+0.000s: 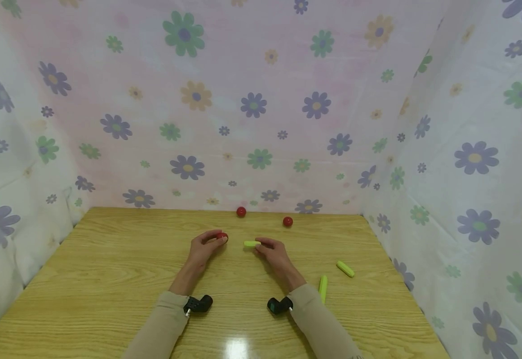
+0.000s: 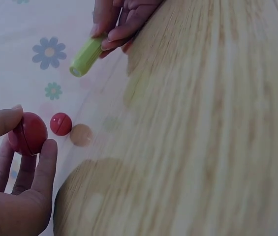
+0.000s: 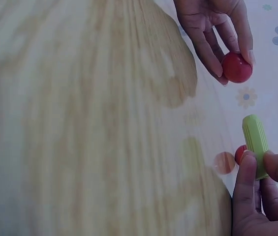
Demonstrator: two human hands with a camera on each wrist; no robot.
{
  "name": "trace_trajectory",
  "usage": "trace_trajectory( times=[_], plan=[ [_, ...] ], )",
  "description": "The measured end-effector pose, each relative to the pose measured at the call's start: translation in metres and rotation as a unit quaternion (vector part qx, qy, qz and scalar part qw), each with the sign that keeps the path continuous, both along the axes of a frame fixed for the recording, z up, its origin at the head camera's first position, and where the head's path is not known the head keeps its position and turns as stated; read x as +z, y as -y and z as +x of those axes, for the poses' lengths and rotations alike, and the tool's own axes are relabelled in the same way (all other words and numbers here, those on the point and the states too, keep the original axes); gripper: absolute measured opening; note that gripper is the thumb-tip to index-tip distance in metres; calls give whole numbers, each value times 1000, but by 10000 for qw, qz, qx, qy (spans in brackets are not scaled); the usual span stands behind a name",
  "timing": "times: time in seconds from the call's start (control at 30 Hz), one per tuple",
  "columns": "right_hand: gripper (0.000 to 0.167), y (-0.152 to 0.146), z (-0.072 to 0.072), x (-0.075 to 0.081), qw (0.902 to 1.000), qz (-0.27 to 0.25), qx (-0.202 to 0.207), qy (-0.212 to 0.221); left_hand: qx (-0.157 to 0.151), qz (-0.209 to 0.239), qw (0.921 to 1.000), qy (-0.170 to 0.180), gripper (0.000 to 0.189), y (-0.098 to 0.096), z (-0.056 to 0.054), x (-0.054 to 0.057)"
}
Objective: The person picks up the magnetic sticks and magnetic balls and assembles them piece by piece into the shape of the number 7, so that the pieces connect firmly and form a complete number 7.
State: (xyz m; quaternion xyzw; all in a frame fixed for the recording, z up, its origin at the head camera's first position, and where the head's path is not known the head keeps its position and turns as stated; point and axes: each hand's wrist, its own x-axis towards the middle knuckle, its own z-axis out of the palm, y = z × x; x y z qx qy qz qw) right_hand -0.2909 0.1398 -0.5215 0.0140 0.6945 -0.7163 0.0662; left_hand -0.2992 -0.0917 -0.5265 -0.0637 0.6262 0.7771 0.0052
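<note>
My left hand (image 1: 202,249) pinches a red ball (image 2: 29,133) between thumb and fingers; a seam line runs round the ball. Facing it across a small gap, my right hand (image 1: 273,253) holds a short yellow-green ribbed stick (image 3: 255,142) by one end, its other end pointing toward the left hand. The ball and the stick are apart. Both look lifted a little above the table in the wrist views.
Two more red balls lie at the back of the wooden table (image 1: 108,259), one ball (image 1: 241,212) by the cloth and another ball (image 1: 288,221) to its right. Near the right forearm lie a yellow-green stick (image 1: 323,288) and another stick (image 1: 345,269). Flowered cloth (image 1: 252,139) surrounds the table.
</note>
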Motion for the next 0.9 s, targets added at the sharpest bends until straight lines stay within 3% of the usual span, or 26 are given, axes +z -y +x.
trace_trajectory(
  times=[0.3,0.9],
  plan=[
    [30,2,-5,1,9999,120,17,17,-71,-279,9996,-58,44,-2,-2,-3],
    [30,9,-13,1,9999,91,19,-47,-155,-307,9994,-92,46,-9,-5,-6]
  ],
)
